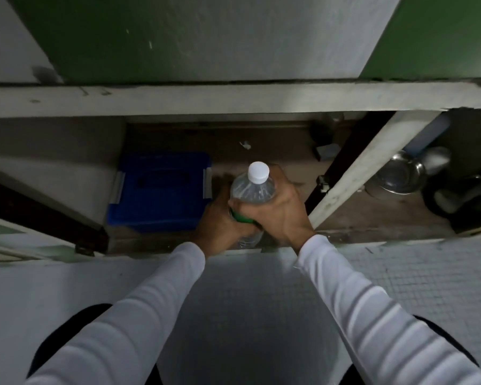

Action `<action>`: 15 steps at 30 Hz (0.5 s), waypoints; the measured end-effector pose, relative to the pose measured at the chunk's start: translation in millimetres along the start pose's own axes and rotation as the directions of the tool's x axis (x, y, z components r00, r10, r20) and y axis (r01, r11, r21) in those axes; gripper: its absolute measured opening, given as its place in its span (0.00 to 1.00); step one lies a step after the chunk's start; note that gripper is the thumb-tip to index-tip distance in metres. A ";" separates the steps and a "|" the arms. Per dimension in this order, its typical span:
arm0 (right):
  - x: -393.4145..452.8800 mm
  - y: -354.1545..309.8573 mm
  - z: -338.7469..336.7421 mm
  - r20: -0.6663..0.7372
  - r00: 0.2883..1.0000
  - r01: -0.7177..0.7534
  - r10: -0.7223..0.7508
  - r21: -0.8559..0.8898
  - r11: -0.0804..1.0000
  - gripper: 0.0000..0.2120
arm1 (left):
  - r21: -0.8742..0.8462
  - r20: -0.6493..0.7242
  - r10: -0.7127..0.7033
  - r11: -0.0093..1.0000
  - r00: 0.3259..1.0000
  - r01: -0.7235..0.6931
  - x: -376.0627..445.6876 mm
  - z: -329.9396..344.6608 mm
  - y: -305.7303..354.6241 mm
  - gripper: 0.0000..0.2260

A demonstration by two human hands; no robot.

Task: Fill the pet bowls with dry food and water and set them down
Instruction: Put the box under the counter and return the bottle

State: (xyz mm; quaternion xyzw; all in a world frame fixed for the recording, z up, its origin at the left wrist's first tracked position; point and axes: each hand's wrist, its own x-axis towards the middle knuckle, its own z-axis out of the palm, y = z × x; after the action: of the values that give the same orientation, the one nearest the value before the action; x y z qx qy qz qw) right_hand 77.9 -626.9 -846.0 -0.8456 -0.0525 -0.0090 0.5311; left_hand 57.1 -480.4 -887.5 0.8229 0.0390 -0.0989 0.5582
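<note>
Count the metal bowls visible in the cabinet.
1 clear metal bowl sits in the right compartment, behind the white divider. A second shiny rounded item rests just beyond it, possibly another bowl; too dark to tell. More may be hidden.

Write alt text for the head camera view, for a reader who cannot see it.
Both hands, left and right, grip a capped clear water bottle in front of an open low cupboard. A blue lidded box sits inside on the left; metal bowls sit in the right compartment.

Clear glossy plastic bottle [252, 190], white ribbed cap [258, 172]; shiny steel bowl [397, 176]; matt blue plastic box [161, 190]
</note>
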 end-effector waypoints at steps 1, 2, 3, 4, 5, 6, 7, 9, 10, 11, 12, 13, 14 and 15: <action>5.1 2.8 1.3 0.002 1.000 0.008 -0.008 0.005 1.000 0.34 | -0.003 0.001 0.008 1.000 1.000 -0.008 5.8 0.1 -1.8 0.40; 9.8 4.2 1.9 0.005 1.000 0.014 -0.014 0.005 1.000 0.34 | -0.008 0.003 0.017 1.000 1.000 -0.017 11.2 -0.2 -3.5 0.41; 14.9 5.9 2.5 0.009 1.000 0.018 -0.018 0.004 1.000 0.34 | -0.014 0.005 0.028 1.000 1.000 -0.028 17.3 -0.4 -5.4 0.41; 19.6 7.4 3.0 0.015 1.000 0.017 -0.017 0.003 1.000 0.34 | -0.026 0.006 0.038 0.999 0.999 -0.037 22.6 -0.3 -7.1 0.41; 24.2 9.0 3.4 0.022 1.000 0.013 -0.013 0.009 1.000 0.34 | -0.034 0.004 0.046 0.998 0.999 -0.046 27.4 -0.5 -8.4 0.41; 28.9 10.2 3.7 0.029 1.000 0.010 -0.010 0.015 1.000 0.34 | -0.042 0.002 0.056 0.998 0.998 -0.056 32.0 -0.9 -8.4 0.42; 33.7 12.0 3.9 0.032 0.999 0.007 -0.007 0.019 1.000 0.34 | -0.048 0.000 0.068 0.997 0.998 -0.068 36.4 -1.1 -8.5 0.43; 43.2 15.3 5.7 0.029 1.000 -0.004 0.004 0.023 1.000 0.35 | -0.064 -0.006 0.080 0.995 0.997 -0.081 46.1 -1.6 -9.5 0.43; 47.9 17.3 7.0 0.028 1.000 -0.011 0.010 0.029 1.000 0.36 | -0.072 -0.010 0.081 0.994 0.997 -0.081 51.1 -2.1 -10.6 0.43; 53.2 20.6 9.2 0.026 1.000 -0.018 0.018 0.032 0.999 0.35 | -0.080 -0.008 0.080 0.994 0.997 -0.080 56.6 -2.5 -12.0 0.43; 56.7 21.8 10.4 0.029 0.999 -0.023 0.022 0.032 0.999 0.35 | -0.084 -0.005 0.079 0.993 0.997 -0.079 60.1 -3.1 -12.2 0.43; 60.5 23.8 12.0 0.032 0.999 -0.025 0.024 0.029 0.999 0.34 | -0.087 -0.002 0.081 0.993 0.997 -0.081 63.9 -3.5 -12.8 0.43; 63.7 25.7 13.5 0.031 0.999 -0.024 0.023 0.032 0.999 0.33 | -0.088 0.002 0.085 0.993 0.996 -0.085 67.1 -3.9 -13.7 0.44; 67.6 27.9 15.1 0.027 0.999 -0.022 0.021 0.038 0.999 0.31 | -0.092 0.008 0.090 0.992 0.996 -0.089 71.5 -4.3 -15.0 0.44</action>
State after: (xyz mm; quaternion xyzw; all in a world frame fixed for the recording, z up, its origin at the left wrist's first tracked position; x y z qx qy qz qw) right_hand 147.2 -620.0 -872.8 -0.8358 -0.0508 0.0088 0.5466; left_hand 124.9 -474.1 -914.4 0.7966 0.0032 -0.0769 0.5996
